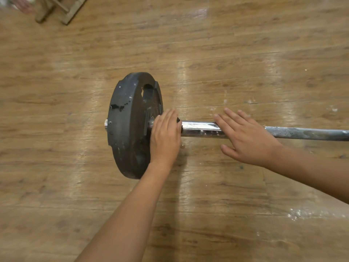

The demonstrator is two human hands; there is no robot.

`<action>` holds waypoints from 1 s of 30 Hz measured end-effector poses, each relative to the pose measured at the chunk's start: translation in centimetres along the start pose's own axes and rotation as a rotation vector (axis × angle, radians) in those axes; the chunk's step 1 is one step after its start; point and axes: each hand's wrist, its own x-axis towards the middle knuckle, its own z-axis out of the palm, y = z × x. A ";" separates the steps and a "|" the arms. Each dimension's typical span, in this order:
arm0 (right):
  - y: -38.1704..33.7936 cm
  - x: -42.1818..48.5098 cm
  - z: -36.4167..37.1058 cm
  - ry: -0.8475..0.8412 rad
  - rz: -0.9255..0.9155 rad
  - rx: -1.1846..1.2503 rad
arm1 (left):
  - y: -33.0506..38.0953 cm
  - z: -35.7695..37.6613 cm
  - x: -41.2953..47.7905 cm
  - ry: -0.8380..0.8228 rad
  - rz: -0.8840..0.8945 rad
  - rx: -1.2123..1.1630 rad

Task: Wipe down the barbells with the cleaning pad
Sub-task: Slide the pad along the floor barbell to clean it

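"2 hands on 1 barbell point(200, 128). Where does it lie?"

"On the wooden floor point(226, 53), with the shaft running out of view to the right. 1 black plate point(128, 129) stands on its rim at the left end. In view, only the plate holds the shaft off the boards."

"Left hand?"

"The left hand point(165, 133) sits on the chrome sleeve, touching the plate's inner face, with its fingers curled down over the metal. A dark corner shows beside the index finger. I take it for the cleaning pad point(178, 120), mostly hidden under the palm. My reading is that the curl wraps the pad round the tube."

"Right hand?"

"The right hand point(247, 137) lies flat across the shaft where the chrome meets the dull grey part. Its fingers point(226, 121) are straight and spread, gripping nothing. Judgement: it pins the bar against rolling while the other hand rubs."

"Stage?"

"The sleeve beside the plate is in hand. The grey part to the right looks blotchy, so it is probably not yet wiped. The plate's rim carries shiny wet patches point(117, 106)."

"Risk?"

"The plate could roll on its rim, so the flat hand needs weight."

"Anything else?"

"Wooden legs point(60, 10) stand far off at upper left. White specks point(298, 214) dot the boards at lower right."
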 end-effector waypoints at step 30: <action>3.1 5.4 -0.4 -0.088 0.182 -0.024 | -1.4 0.8 6.1 -0.240 0.135 0.065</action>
